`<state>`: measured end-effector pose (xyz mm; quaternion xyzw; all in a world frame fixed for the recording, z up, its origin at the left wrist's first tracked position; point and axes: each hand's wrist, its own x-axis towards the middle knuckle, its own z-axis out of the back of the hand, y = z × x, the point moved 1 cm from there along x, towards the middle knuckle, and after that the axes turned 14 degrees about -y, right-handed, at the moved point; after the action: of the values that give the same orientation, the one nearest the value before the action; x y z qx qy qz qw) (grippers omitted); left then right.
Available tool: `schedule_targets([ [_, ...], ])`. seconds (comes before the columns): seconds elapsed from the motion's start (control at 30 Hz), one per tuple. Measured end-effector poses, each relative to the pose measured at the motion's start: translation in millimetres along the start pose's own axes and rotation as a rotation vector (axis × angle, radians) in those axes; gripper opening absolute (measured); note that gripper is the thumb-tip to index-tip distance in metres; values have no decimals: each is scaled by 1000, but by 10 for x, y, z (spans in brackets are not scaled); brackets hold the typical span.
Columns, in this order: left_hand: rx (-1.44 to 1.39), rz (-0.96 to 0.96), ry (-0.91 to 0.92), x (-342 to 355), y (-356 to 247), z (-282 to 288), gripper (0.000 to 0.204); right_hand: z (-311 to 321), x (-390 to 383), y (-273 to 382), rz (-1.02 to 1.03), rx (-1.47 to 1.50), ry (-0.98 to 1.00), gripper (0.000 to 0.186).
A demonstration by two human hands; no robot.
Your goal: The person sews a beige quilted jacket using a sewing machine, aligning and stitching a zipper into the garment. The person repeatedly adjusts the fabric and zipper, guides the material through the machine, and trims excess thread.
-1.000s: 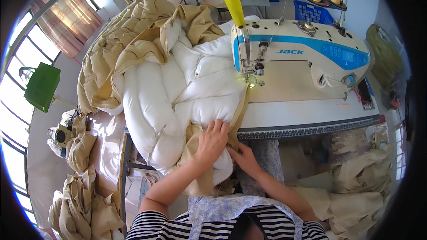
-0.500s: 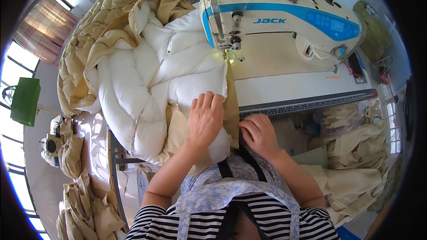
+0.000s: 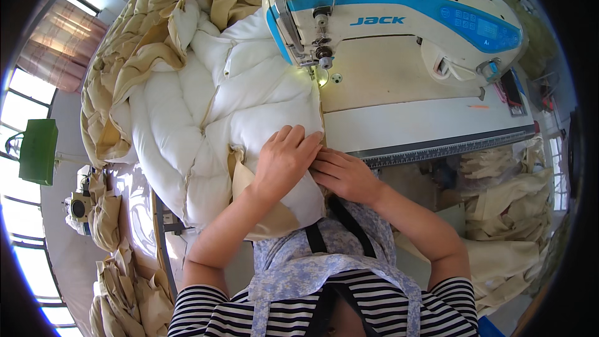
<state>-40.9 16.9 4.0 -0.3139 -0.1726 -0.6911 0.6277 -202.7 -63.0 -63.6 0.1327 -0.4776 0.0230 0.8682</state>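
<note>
A thick padded garment piece (image 3: 168, 106), white and puffy on its upper side with tan cloth, lies to the left and reaches under the needle of the sewing machine (image 3: 399, 9). My left hand (image 3: 284, 162) rests on its white side near the right edge, thumb and fingers pinched on that edge. Close against it, my right hand (image 3: 343, 176) has its fingers bent round the same edge from the right. The fingertips of both hands are partly hidden. A small light glows by the needle, at the top of the edge.
A dark ruler strip (image 3: 437, 151) runs along the table's front edge. Scissors or a similar small tool (image 3: 513, 97) lie at the right end. Tan cloth pieces (image 3: 508, 212) are heaped at lower right, more tan cloth (image 3: 128, 287) at lower left. A green box-shaped object (image 3: 38, 151) stands at far left.
My right hand has moved left and up to meet my left hand at the garment's edge. The tan strip that showed along that edge is now mostly folded out of sight.
</note>
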Motion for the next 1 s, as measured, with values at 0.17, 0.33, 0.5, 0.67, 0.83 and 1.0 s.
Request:
schedule_targets([
  [0.17, -88, -166, 118, 145, 126, -100, 12, 40, 9, -33, -13, 199, -62, 21],
  [0.33, -150, -70, 275, 129, 308, -51, 10, 39, 12, -11, -186, 267, -16, 21],
  [0.5, -304, 121, 352, 232, 412, 52, 11, 64, 58, -33, -380, 391, -25, 25],
  [0.67, -251, 65, 391, 273, 413, 21, 12, 97, 102, -51, -387, 377, -8, 25],
  [0.83, -227, 31, 383, 241, 438, -25, 16, 108, 168, -40, -362, 349, -25, 26],
  [1.0, -206, -12, 373, 312, 523, -94, 25, 100, 253, -103, -420, 343, 1, 23],
])
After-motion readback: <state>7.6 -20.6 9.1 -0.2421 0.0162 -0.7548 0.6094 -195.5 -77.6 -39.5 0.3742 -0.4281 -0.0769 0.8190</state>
